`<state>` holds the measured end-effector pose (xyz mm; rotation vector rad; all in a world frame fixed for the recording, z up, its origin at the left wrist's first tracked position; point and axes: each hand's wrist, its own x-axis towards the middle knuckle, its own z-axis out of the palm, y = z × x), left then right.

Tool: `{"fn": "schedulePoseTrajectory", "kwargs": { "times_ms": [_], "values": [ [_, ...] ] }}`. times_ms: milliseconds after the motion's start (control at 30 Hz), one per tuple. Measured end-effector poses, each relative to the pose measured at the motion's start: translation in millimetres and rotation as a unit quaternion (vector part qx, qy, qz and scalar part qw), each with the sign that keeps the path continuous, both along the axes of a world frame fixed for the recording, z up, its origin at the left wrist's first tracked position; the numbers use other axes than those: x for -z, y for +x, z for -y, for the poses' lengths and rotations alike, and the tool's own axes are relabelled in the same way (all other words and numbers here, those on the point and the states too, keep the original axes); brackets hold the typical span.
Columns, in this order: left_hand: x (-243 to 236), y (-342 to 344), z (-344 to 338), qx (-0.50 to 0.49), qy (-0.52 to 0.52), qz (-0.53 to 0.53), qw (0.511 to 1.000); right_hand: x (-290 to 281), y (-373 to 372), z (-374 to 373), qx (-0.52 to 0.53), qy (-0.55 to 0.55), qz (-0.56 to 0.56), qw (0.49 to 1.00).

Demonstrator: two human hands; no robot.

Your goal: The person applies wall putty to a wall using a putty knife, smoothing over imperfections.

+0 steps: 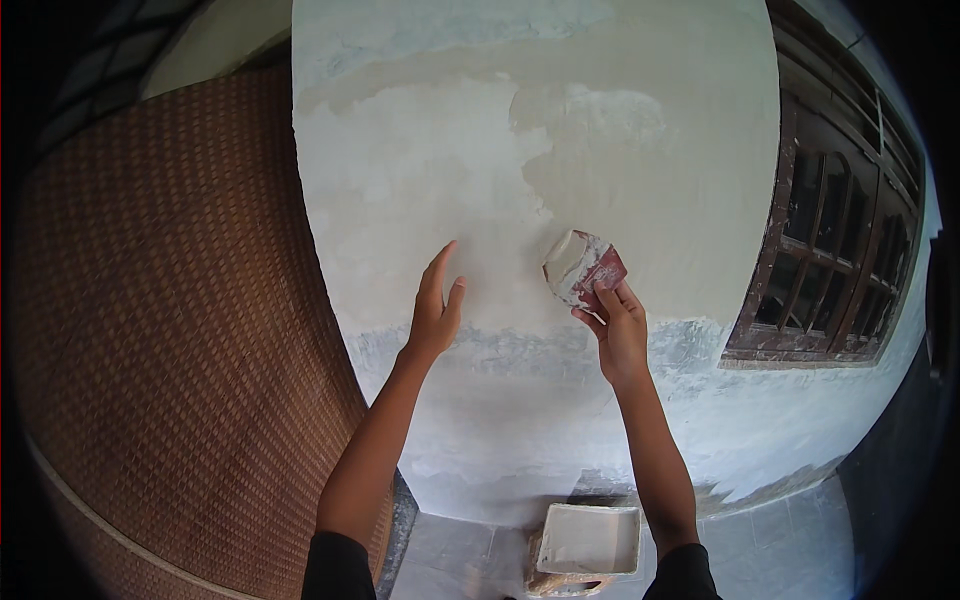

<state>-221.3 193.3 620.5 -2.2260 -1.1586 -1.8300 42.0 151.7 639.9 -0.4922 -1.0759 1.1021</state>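
My right hand grips a flat red scraper loaded with off-white filler, held up in front of the pale plastered wall at the centre. My left hand is raised to the left of the scraper, empty, with fingers extended and thumb apart; whether it touches the wall I cannot tell. The wall has uneven beige and whitish patches, with a greyer, rougher band at about the height of my wrists.
A woven brown panel fills the left side. A dark wooden window with panes is at the right. Below, a rectangular container of white filler stands at the wall's base above the grey tiled floor.
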Motion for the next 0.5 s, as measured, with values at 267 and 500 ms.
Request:
{"fn": "schedulePoseTrajectory", "kwargs": {
  "times_ms": [267, 500],
  "values": [
    [-53.3, -4.6, -34.2, -0.004, 0.061, -0.012, 0.998, -53.3, -18.6, -33.6, 0.066, 0.091, 0.042, 0.993],
    [-89.6, -17.9, -85.3, -0.024, 0.191, -0.050, 0.980, -93.3, -50.5, -76.0, 0.333, 0.260, 0.165, 0.891]
  ]
}}
